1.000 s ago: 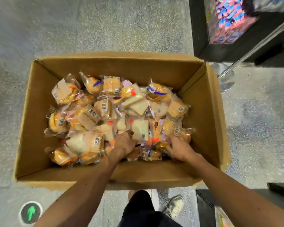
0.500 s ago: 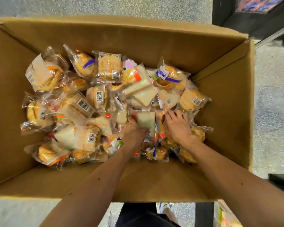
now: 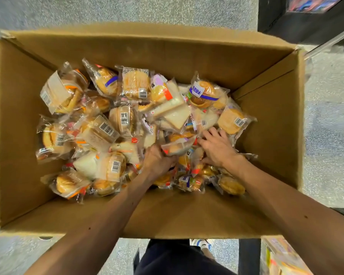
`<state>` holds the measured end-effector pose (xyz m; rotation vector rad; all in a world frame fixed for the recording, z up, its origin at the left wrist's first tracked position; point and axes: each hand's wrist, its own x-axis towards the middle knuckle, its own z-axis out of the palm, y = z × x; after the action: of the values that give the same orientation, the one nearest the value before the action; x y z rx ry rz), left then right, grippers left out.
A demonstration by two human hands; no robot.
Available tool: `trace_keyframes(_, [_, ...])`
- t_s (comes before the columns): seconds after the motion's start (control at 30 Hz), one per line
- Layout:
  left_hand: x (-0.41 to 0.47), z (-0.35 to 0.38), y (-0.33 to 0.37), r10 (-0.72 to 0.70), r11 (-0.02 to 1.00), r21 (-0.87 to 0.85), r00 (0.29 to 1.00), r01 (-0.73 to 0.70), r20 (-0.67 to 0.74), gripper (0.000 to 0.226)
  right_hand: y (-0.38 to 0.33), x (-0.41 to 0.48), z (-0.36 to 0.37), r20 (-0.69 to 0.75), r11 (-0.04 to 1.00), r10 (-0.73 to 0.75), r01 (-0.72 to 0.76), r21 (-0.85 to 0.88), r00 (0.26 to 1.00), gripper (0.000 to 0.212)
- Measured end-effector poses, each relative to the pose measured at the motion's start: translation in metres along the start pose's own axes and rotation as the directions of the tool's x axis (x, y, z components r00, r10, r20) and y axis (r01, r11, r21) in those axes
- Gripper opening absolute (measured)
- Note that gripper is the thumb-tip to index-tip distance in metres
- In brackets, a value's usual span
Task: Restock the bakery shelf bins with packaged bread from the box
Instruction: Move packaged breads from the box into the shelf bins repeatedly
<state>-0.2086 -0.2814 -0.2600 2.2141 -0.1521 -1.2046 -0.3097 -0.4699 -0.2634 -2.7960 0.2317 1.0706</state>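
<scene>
open cardboard box point(image 3: 266, 120) holding jumbled clear-wrapped bread packets point(image 3: 135, 84).

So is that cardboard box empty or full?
Partly full: bread packets cover most of the floor, yet the cardboard box walls stand bare above them.

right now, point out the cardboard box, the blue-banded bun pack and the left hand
cardboard box point(image 3: 167, 54): head view, on its bare far inner wall
blue-banded bun pack point(image 3: 206, 95): head view, at its blue band
left hand point(image 3: 157, 161): head view, on the back of the hand, which grips a clear bread pack point(image 3: 178, 146)
</scene>
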Motion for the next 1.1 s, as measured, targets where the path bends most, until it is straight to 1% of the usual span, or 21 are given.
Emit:
trace_keyframes(0.1, [-0.009,-0.015,0.004,0.072,0.99,-0.128,0.997,-0.067,0.033,0.038,-0.004,-0.007,-0.009,-0.051,0.997,-0.018,0.021,0.068,0.999,0.071])
trace_keyframes(0.17, [-0.012,-0.026,0.01,0.13,0.962,-0.245,0.991,-0.119,0.03,0.042,-0.008,-0.012,-0.022,-0.028,0.968,0.076,-0.067,0.242,0.997,0.06])
trace_keyframes(0.2, [-0.015,-0.031,0.013,0.129,0.947,-0.3,0.992,-0.118,0.017,0.044,-0.01,-0.015,-0.028,0.014,0.923,0.148,-0.143,0.356,0.989,0.056])
trace_keyframes(0.23, [-0.018,-0.037,0.017,0.105,0.932,-0.351,0.994,-0.095,0.012,0.041,-0.012,-0.02,-0.033,0.055,0.856,0.205,-0.206,0.474,0.977,0.056])
trace_keyframes(0.3, [-0.025,-0.048,0.021,0.053,0.904,-0.424,0.999,-0.047,0.001,0.034,-0.014,-0.032,-0.041,0.107,0.697,0.269,-0.27,0.664,0.957,0.068])
trace_keyframes(0.37, [-0.031,-0.058,0.023,0.003,0.893,-0.451,1.0,0.001,0.007,0.032,-0.017,-0.049,-0.047,0.184,0.471,0.324,-0.327,0.819,0.928,0.074])
trace_keyframes(0.4, [-0.036,-0.062,0.024,-0.019,0.875,-0.485,1.0,0.021,0.01,0.029,-0.017,-0.057,-0.048,0.223,0.341,0.336,-0.339,0.877,0.915,0.065])
trace_keyframes(0.43, [-0.042,-0.067,0.029,-0.029,0.856,-0.515,1.0,0.03,0.011,0.025,-0.019,-0.067,-0.05,0.249,0.236,0.348,-0.341,0.91,0.904,0.048])
trace_keyframes(0.47, [-0.049,-0.071,0.034,-0.033,0.852,-0.523,0.999,0.035,0.013,0.024,-0.021,-0.076,-0.054,0.273,0.159,0.354,-0.345,0.925,0.895,0.037])
trace_keyframes(0.5, [-0.055,-0.074,0.037,-0.029,0.864,-0.503,0.999,0.033,0.015,0.028,-0.02,-0.083,-0.055,0.286,0.09,0.363,-0.339,0.937,0.887,0.039])
trace_keyframes(0.57, [-0.066,-0.079,0.042,0.007,0.89,-0.455,1.0,0.006,0.025,0.034,-0.019,-0.099,-0.06,0.321,-0.013,0.328,-0.335,0.942,0.889,0.059])
trace_keyframes(0.6, [-0.071,-0.082,0.046,0.021,0.901,-0.435,0.999,-0.006,0.029,0.034,-0.018,-0.107,-0.065,0.325,-0.071,0.296,-0.318,0.945,0.898,0.056])
trace_keyframes(0.63, [-0.075,-0.086,0.049,0.035,0.908,-0.418,0.998,-0.012,0.048,0.033,-0.018,-0.112,-0.067,0.326,-0.158,0.252,-0.294,0.943,0.911,0.048])
trace_keyframes(0.7, [-0.081,-0.095,0.052,0.049,0.924,-0.383,0.995,-0.011,0.089,0.028,-0.02,-0.12,-0.073,0.348,-0.369,0.137,-0.278,0.887,0.927,0.045])
trace_keyframes(0.77, [-0.086,-0.102,0.05,0.066,0.95,-0.312,0.981,-0.006,0.182,0.024,-0.03,-0.122,-0.079,0.346,-0.516,0.05,-0.273,0.812,0.937,0.037])
trace_keyframes(0.8, [-0.089,-0.104,0.049,0.072,0.959,-0.283,0.964,0.004,0.256,0.024,-0.036,-0.119,-0.08,0.336,-0.563,0.025,-0.265,0.783,0.942,0.035])
trace_keyframes(0.87, [-0.091,-0.102,0.044,0.058,0.966,-0.255,0.916,0.049,0.397,0.02,-0.051,-0.112,-0.08,0.327,-0.63,-0.004,-0.256,0.733,0.945,0.043])
trace_keyframes(0.93, [-0.086,-0.097,0.037,0.059,0.936,-0.332,0.881,0.115,0.47,0.019,-0.059,-0.106,-0.079,0.334,-0.667,-0.019,-0.261,0.698,0.943,0.049])
trace_keyframes(1.0, [-0.079,-0.096,0.033,0.051,0.895,-0.407,0.865,0.183,0.499,0.022,-0.06,-0.105,-0.074,0.344,-0.672,-0.033,-0.275,0.687,0.938,0.055])
trace_keyframes(1.07, [-0.07,-0.092,0.033,0.011,0.867,-0.437,0.866,0.241,0.5,0.022,-0.053,-0.108,-0.067,0.354,-0.667,-0.025,-0.279,0.69,0.935,0.049])
trace_keyframes(1.1, [-0.066,-0.089,0.033,-0.024,0.879,-0.409,0.877,0.247,0.479,0.021,-0.048,-0.11,-0.064,0.358,-0.664,-0.019,-0.279,0.694,0.934,0.045])
